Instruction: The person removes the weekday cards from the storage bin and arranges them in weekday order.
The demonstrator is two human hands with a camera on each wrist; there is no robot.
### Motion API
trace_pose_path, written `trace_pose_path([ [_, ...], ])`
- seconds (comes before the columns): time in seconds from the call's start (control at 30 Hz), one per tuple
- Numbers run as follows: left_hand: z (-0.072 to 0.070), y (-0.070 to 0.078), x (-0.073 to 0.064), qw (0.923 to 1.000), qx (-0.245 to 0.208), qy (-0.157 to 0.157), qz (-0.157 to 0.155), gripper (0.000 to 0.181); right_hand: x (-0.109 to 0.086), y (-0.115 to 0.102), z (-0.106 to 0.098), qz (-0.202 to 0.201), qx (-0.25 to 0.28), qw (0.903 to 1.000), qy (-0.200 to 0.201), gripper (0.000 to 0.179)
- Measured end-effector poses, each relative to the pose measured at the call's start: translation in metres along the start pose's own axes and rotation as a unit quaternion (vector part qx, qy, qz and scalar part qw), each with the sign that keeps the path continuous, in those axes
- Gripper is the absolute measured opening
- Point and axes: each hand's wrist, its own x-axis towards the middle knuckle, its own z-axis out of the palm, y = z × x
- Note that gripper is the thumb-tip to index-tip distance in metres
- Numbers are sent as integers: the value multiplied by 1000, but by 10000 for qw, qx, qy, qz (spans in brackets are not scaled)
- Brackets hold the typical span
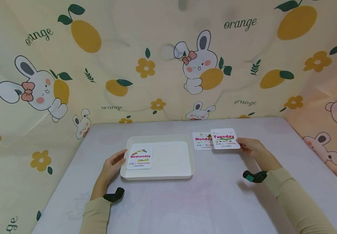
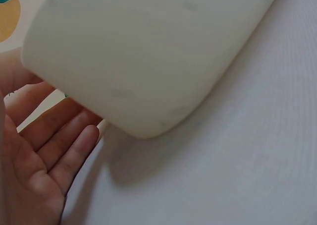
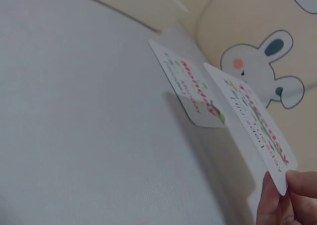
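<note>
In the head view, a white tray stands on the table with a "Wednesday" card lying in its left part. At its left rim my left hand holds the tray; the left wrist view shows bent fingers beside the tray's outer wall. My right hand pinches a "Tuesday" card by its right edge. That card is tilted and held above the table in the right wrist view. Partly behind it, a "Monday" card lies flat on the table, right of the tray.
A pale table spreads beneath everything. Behind it hangs a cream cloth printed with rabbits, oranges and flowers, and the cloth continues along both sides. Each wrist wears a black device, one near the left cuff, one near the right cuff.
</note>
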Motion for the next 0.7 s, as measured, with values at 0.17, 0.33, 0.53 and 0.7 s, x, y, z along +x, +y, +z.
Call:
trace_pose_path([
  [0.17, 0, 0, 0, 10000, -45, -30, -5, 45, 1, -1, -3, 69, 98, 9999, 37, 8],
  [0.33, 1, 0, 0, 9999, -79, -42, -77, 46, 2, -3, -6, 152, -9, 9995, 258, 51],
  [0.53, 1, 2, -1, 9999, -104, -55, -116, 46, 10, -2, -15, 241, -12, 9985, 498, 65],
  [0.7, 0, 2, -1, 9998, -88, -44, -166, 46, 16, -2, -21, 231, -31, 9981, 569, 65],
])
